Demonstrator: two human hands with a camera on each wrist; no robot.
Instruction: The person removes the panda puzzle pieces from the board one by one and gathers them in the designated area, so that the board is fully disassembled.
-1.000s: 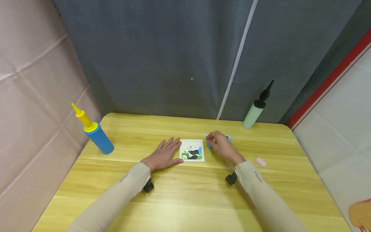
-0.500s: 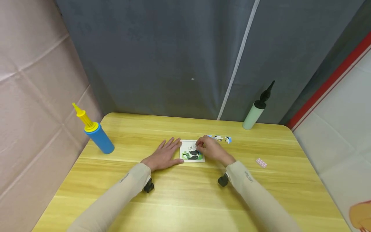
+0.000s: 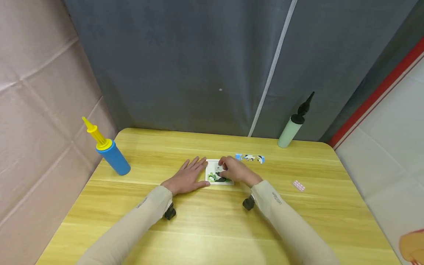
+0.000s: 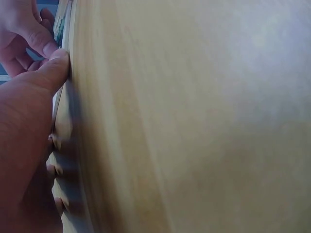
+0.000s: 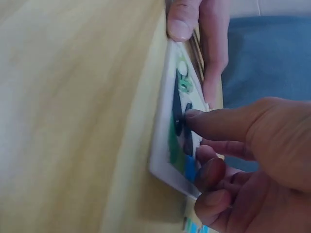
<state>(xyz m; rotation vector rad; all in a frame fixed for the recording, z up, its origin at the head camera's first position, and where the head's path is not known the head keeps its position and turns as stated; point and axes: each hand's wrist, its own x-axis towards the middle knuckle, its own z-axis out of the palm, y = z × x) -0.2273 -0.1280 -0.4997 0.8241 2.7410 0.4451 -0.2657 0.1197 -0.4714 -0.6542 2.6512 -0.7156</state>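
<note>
Three pieces [image 3: 249, 157] lie toward the far edge of the bench [image 3: 212, 228], probably for easy reach. Spread, the left hand [image 3: 186, 179] touches the panda puzzle [image 3: 211, 168] near them, seemingly steadying it; the right hand [image 3: 237, 171] bends over it, whether pinching anything I cannot tell.

blue pump [image 3: 111, 154], left | green pump [image 3: 291, 128], back right | grey curtain [image 3: 182, 70] behind

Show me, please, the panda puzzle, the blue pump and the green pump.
Panda puzzle [image 3: 211, 168]: head view, bare upper-left part.
Blue pump [image 3: 114, 160]: head view, middle of the barrel.
Green pump [image 3: 289, 133]: head view, barrel's middle.
</note>
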